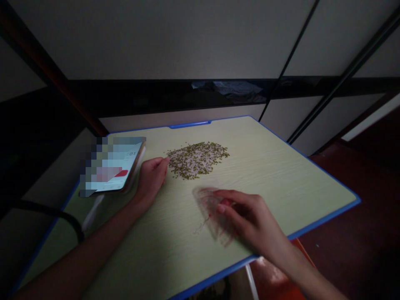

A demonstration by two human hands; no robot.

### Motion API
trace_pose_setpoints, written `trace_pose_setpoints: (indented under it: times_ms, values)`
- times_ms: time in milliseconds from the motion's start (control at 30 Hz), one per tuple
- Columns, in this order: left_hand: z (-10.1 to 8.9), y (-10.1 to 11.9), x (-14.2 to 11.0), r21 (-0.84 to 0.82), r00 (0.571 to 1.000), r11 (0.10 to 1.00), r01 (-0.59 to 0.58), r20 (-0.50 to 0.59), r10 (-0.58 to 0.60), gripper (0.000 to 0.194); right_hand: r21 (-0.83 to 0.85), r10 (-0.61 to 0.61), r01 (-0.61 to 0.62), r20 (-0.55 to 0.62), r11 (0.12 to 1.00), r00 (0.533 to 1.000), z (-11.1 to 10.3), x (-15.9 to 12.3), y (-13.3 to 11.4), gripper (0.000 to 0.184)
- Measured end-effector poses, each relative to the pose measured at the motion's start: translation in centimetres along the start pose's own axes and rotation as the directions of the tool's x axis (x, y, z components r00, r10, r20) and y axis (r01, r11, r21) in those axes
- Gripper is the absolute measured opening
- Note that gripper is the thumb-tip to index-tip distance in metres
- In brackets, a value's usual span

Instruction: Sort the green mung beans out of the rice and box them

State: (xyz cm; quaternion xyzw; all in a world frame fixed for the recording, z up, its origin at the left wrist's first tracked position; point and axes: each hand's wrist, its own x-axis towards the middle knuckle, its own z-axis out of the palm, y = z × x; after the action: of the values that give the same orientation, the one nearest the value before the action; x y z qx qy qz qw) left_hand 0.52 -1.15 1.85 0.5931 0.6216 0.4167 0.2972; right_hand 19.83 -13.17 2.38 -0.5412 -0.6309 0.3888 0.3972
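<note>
A flat pile of small mixed pieces (200,160), dark green and pale pinkish, lies spread on the pale tabletop (275,175). They are too small to tell what they are. My left hand (153,177) is closed at the pile's left edge, its fingertips touching or almost touching the pieces. Whatever it may hold is hidden. Nearer to me, my right hand (246,212) pinches a small clear plastic bag (215,210) with red markings. The bag is smeared by motion, and I cannot tell whether anything is inside.
A tablet or large phone (125,162) with a lit screen stands at the left, its cable (93,212) running down beside it. The table has a blue rim (325,216). Below the front edge is an orange object (281,283). Cabinet panels (175,37) rise behind.
</note>
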Motion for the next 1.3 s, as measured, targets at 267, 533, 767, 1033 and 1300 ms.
trace_pose_setpoints:
  times_ms: [267, 533, 767, 1033, 1300]
  values:
    - [0.1, -0.2, 0.1, -0.013, 1.000, 1.000, 0.010, -0.005, -0.010, 0.035, -0.043, -0.076, 0.083, 0.137, 0.996, 0.988, 4.0, -0.4, -1.0, 0.024]
    - [0.1, 0.0, 0.0, -0.017, 1.000, 1.000, 0.013, -0.010, -0.013, 0.035, -0.082, 0.098, -0.105, -0.093, 0.991, 0.991, 1.8, -0.5, 0.8, 0.020]
    - [0.0, 0.4, -0.2, -0.005, 1.000, 1.000, -0.006, -0.006, 0.006, 0.034, -0.003, 0.208, -0.214, -0.212, 0.977, 0.955, -0.5, -1.1, 1.7, 0.016]
    - [-0.1, 0.4, -0.2, 0.007, 1.000, 1.000, -0.008, 0.011, 0.008, 0.033, 0.083, 0.322, -0.312, -0.326, 0.946, 0.889, -2.7, -2.5, 2.9, 0.013]
    - [-0.1, 0.4, -0.1, 0.024, 1.000, 1.000, -0.002, 0.010, 0.001, 0.032, 0.082, 0.348, -0.346, -0.418, 0.935, 0.839, -3.9, -3.8, 3.1, 0.015]
